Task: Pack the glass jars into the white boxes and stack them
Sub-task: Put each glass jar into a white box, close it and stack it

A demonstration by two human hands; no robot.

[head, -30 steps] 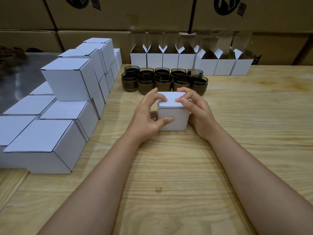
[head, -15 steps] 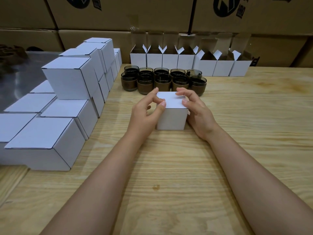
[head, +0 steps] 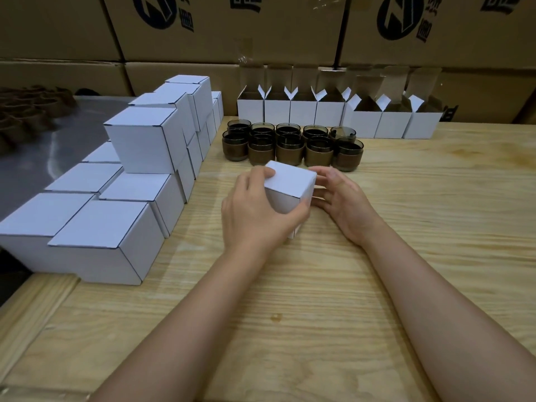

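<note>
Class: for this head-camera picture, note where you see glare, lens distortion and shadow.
Head view: glare streaks the grey metal surface at left. Head view: wide-angle distortion leans the stacked boxes outward. Head view: light is soft and even, with only a faint shadow under the white box gripped by the left hand.

The counter [head: 319, 285] is showing pale, matt wood with a plain grain. The white box [head: 293, 181] in the middle is looking like smooth, matt card, and so are the stacked white boxes [head: 142, 140]. The open boxes [head: 330, 111] are showing raw brown card inside. The 10 glass jars [head: 290, 146] are gleaming smoky and glossy at the rim, each wearing a dull brown band. A grey metal surface [head: 43, 158] is throwing back soft light. Brown cartons [head: 290, 30] are carrying dark print and shiny clear tape [head: 246, 53].
</note>
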